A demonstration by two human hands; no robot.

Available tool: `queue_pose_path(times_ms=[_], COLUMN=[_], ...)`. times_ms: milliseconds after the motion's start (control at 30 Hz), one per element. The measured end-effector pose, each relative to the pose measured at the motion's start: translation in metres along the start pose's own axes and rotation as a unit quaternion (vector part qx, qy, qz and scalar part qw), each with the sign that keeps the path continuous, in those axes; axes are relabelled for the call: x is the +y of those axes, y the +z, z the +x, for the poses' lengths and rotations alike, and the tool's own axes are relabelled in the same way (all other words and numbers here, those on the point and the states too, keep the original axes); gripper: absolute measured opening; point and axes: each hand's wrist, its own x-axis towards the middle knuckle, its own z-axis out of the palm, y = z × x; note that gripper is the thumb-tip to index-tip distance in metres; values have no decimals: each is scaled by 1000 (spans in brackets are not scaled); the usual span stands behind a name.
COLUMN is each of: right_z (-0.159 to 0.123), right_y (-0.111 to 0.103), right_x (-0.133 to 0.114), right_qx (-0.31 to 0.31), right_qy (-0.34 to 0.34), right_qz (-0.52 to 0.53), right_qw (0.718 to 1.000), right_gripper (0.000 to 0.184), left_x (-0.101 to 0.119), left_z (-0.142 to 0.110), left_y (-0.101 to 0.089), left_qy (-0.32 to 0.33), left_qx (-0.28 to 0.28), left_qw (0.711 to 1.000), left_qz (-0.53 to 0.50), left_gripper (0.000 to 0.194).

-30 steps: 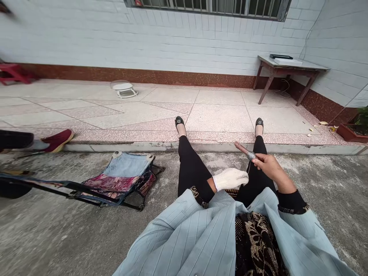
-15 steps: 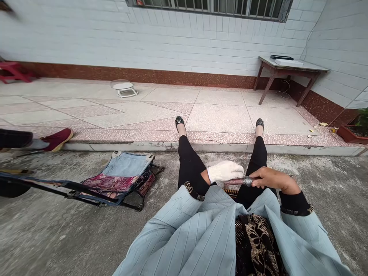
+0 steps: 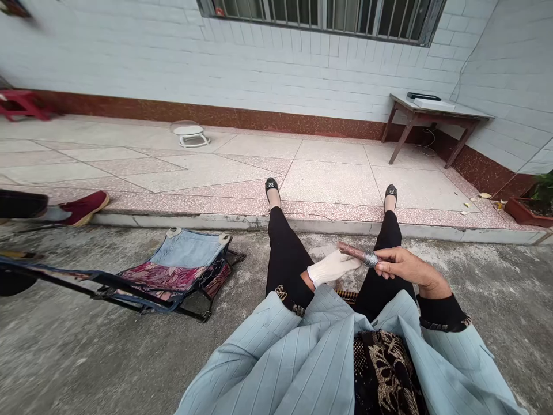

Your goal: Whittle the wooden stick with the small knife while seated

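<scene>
My right hand [image 3: 404, 268], bare, is closed round one end of a short brown stick [image 3: 351, 250]. Silvery wire [image 3: 370, 259] is wound in a thick band round the stick, just beside my thumb and fingers. The stick's free end points left and slightly up. My left hand [image 3: 333, 268], in a white knitted glove, lies just below the stick with its fingers stretched out. Whether the glove touches the stick is unclear. Both hands are over my lap, between my legs in black trousers.
A low folding chair [image 3: 185, 251] with a denim and floral seat stands on my left. Beyond it shows another person's red shoe [image 3: 86, 207]. A tiled step edge [image 3: 233, 221] crosses ahead. Farther off are a white stool [image 3: 190, 135], a wooden table [image 3: 440, 109] and a planter [image 3: 527, 210].
My left hand has come off the top of the stick and dropped slightly left, below it. The stick's free end has tilted up in my right hand, and more of it shows.
</scene>
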Motion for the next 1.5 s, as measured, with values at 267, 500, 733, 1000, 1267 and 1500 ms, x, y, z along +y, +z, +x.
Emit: queue_pose_path(times_ms=[267, 500, 733, 1000, 1267, 1500], right_z=[49, 64, 42, 30, 18, 18], right_y=[-7, 3, 0, -20, -35, -47], right_x=[-24, -35, -50, -40, -33, -21], right_qx=[199, 85, -179, 67, 130, 252], right_qy=[52, 141, 39, -53, -9, 52], right_qz=[-272, -522, -301, 41, -13, -250], right_qw=[940, 837, 936, 996, 991, 933], right_gripper=[22, 15, 12, 27, 30, 24], left_x=[6, 32, 39, 15, 22, 38], left_z=[-20, -27, -9, 7, 7, 5], left_y=[-13, -41, -72, -38, -17, -15], left_qy=[67, 105, 137, 30, 46, 46], left_qx=[9, -15, -74, 23, 80, 49], left_qw=[977, 907, 959, 997, 994, 951], left_qz=[204, 409, 235, -67, 51, 302], left_gripper=[32, 28, 23, 30, 30, 33])
